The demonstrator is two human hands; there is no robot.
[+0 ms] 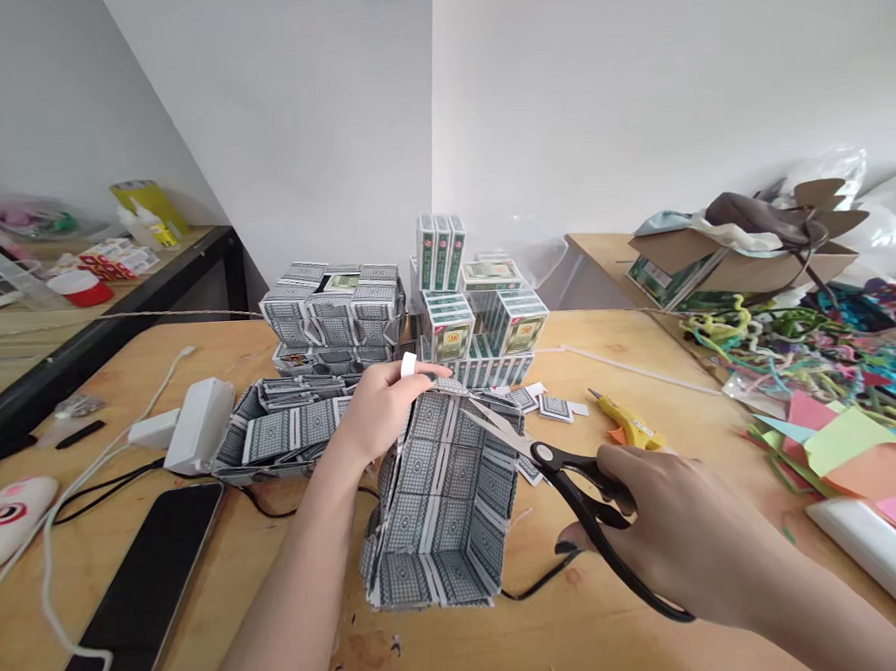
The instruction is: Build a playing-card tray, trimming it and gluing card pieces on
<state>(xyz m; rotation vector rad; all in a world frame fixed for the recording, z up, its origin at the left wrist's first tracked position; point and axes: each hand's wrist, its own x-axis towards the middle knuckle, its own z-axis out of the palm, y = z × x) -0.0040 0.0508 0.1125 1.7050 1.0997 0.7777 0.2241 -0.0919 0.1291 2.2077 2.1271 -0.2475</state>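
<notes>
A box made of patterned playing cards (440, 476) stands tilted on the table in front of me, its open side facing me. My left hand (384, 404) grips its far upper edge, fingers bent over the rim. In my right hand (653, 525) is a pair of black-handled scissors (576, 479), blades parted and pointing at that same edge, near my left fingers. Whether the blades touch a card I cannot tell. Small cut card pieces (557, 407) lie just behind the box on the right.
Behind are a stacked card structure (333, 306), a card tray (292, 429) and boxed card decks (448, 325). A yellow glue gun (625, 421) lies right. A phone (142, 592), white adapter (199, 424) and cables occupy the left; coloured paper (859, 444) and a white bar (880, 553) the right.
</notes>
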